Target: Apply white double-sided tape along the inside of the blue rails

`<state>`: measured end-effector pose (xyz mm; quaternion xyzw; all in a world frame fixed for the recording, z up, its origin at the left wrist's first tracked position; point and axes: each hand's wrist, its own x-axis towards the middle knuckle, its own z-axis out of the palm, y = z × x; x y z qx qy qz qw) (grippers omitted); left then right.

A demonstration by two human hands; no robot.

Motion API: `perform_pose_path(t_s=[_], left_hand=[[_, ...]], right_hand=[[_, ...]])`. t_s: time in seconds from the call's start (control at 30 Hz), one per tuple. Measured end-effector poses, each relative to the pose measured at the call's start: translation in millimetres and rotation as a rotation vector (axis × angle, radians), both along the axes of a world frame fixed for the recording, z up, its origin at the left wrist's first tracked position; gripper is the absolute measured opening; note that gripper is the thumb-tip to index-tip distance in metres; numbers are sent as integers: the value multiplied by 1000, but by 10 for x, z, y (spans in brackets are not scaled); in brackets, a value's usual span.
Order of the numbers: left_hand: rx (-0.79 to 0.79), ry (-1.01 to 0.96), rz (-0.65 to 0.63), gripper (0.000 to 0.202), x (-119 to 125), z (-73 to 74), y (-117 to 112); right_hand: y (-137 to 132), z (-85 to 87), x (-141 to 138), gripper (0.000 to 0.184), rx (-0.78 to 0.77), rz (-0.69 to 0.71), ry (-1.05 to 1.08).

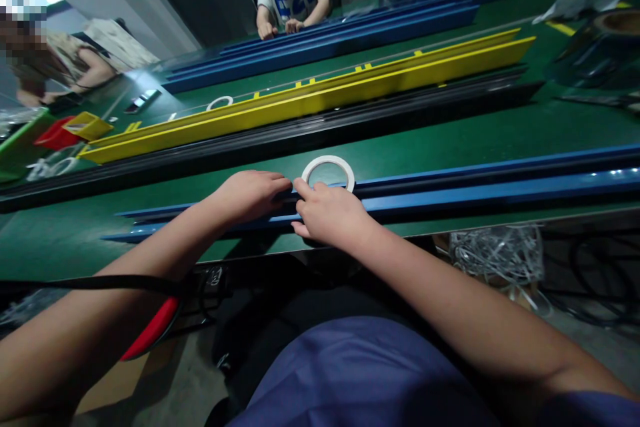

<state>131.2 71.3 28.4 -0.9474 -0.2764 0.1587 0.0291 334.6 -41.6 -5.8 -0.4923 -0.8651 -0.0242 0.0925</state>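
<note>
At the table's near edge lies a long blue profile strip [480,195] with a dark groove along it. My left hand [253,195] is over its left part, fingers bent and drawn together, with the tips partly hidden. Close on its right, my right hand [327,212] bends its fingers at the strip; what they pinch is too small or hidden to make out. A white ring, like a roll of narrow tape [327,160], is just behind my right hand, its near side partly covered by the fingers.
Behind lie a long black strip [280,133], a yellow strip [320,100] and several blue strips [350,39]. Red [56,133] and yellow bins [89,125] stand left. A large clear-wrapped roll [595,53] is at right. Two people sit at the table's far side.
</note>
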Motion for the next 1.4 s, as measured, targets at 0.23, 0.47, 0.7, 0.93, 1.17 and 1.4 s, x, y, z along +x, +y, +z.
perform_pose_path(t_s=[0.23,0.47,0.7,0.93,1.17,1.4], left_hand=[[-208,-300,153,28,-26,-230,30],[-199,-395,229,36,-134,-410,108],[-225,-406,258,31,-116,-387,97],[-190,-397,236,28,-101,-377,90],[-218,-457,155,20,-111,-364,76],[-260,-512,76,14,-191,-300,46]], right_hand=[[-12,14,25,41,8,9,-13],[2,172,195,34,-20,152,-84],[-183,460,751,33,89,-42,-297],[-610,707,1616,35,-53,-462,-438],[-837,559,2761,46,-182,-656,-254],[-835,163,3073,69,-58,-509,109]])
